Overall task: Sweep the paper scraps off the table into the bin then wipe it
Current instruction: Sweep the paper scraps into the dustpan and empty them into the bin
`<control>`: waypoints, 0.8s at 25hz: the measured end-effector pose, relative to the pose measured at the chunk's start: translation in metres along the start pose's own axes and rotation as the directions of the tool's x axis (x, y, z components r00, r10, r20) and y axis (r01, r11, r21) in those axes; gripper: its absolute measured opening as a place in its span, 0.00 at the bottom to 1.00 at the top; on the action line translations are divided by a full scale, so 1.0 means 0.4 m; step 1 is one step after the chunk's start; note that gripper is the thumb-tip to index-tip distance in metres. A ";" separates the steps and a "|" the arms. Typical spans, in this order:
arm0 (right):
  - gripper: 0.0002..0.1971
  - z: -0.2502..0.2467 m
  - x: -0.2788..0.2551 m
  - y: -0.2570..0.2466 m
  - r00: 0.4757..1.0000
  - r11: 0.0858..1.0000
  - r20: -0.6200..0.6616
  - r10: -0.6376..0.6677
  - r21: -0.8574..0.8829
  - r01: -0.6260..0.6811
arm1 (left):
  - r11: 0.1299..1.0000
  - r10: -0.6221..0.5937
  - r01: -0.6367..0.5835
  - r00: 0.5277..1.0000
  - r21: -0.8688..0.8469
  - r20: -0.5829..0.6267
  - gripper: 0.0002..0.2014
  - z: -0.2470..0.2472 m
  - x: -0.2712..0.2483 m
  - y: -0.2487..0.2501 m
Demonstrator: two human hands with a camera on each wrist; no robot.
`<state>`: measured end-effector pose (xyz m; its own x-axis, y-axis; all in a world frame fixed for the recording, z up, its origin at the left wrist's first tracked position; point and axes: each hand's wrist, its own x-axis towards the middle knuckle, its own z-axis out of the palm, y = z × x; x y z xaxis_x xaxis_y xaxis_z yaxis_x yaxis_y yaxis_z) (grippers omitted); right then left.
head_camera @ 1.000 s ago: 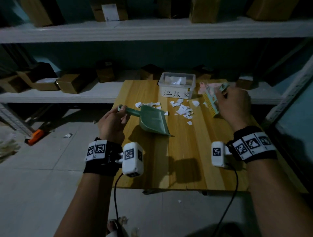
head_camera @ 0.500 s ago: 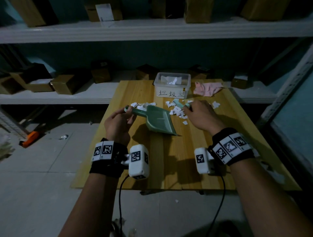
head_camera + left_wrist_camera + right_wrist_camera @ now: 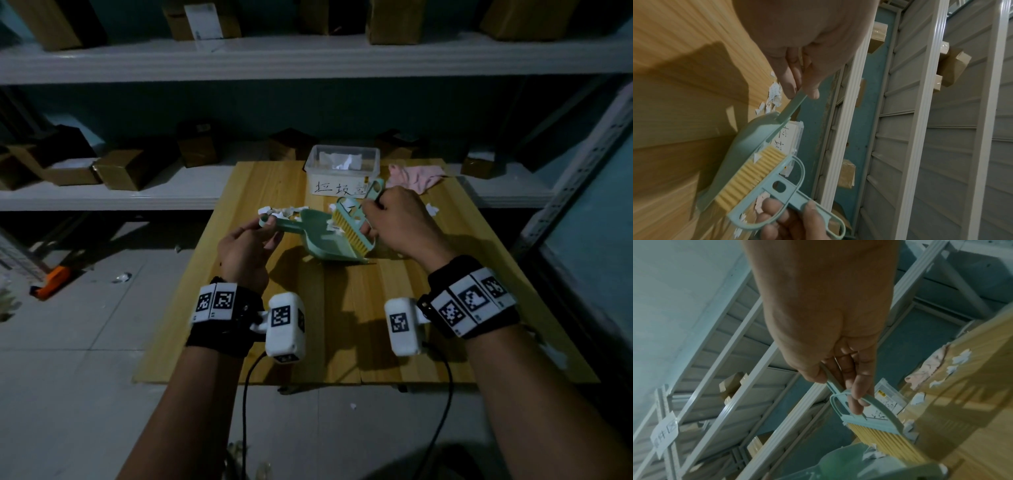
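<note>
Scraps (image 3: 334, 228) now lie swept into the smooth green plastic dustpan (image 3: 322, 240) on the wooden table (image 3: 342, 325), yellow brush (image 3: 352, 228) bristles at its mouth. Right hand (image 3: 400, 222) grips the brush's looped handle; left hand (image 3: 245, 250) pinches the dustpan's flat handle. Beyond, clear bin (image 3: 342, 164), pink cloth (image 3: 416, 176).

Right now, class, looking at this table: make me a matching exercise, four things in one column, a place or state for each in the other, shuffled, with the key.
Things
1. dustpan
2. brush
3. pink cloth
4. plastic bin

Places or states
A. lying at the table's far right
B. gripped by the right hand
C. labelled, paper inside
D. handle held by the left hand

Pairs: 1-D, 2-B, 3-A, 4-C
</note>
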<state>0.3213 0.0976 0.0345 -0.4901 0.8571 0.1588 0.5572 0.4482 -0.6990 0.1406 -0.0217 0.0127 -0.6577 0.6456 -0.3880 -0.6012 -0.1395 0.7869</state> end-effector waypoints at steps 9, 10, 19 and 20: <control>0.12 -0.052 0.002 0.029 0.935 0.974 -0.354 -0.034 -0.219 -0.047 | 1.000 -0.024 0.025 0.999 0.002 -0.023 0.12 -0.036 0.030 0.041; 0.13 -0.055 0.002 0.038 0.932 0.956 -0.360 -0.053 -0.287 -0.057 | 1.000 -0.021 0.022 0.999 0.005 -0.024 0.11 -0.038 0.029 0.044; 0.18 0.021 0.004 0.010 0.990 0.985 -0.114 -0.088 -0.157 0.070 | 0.998 -0.010 0.006 0.999 0.070 0.046 0.12 -0.027 0.012 0.029; 0.17 0.034 0.006 0.003 0.990 0.984 -0.105 -0.097 -0.157 0.079 | 0.997 -0.011 0.006 0.998 0.073 0.056 0.12 -0.024 0.011 0.021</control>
<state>0.3117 0.0965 0.0246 -0.4683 0.8318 0.2980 0.6149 0.5490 -0.5661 0.1284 -0.0273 0.0128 -0.6249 0.6881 -0.3689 -0.5707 -0.0802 0.8172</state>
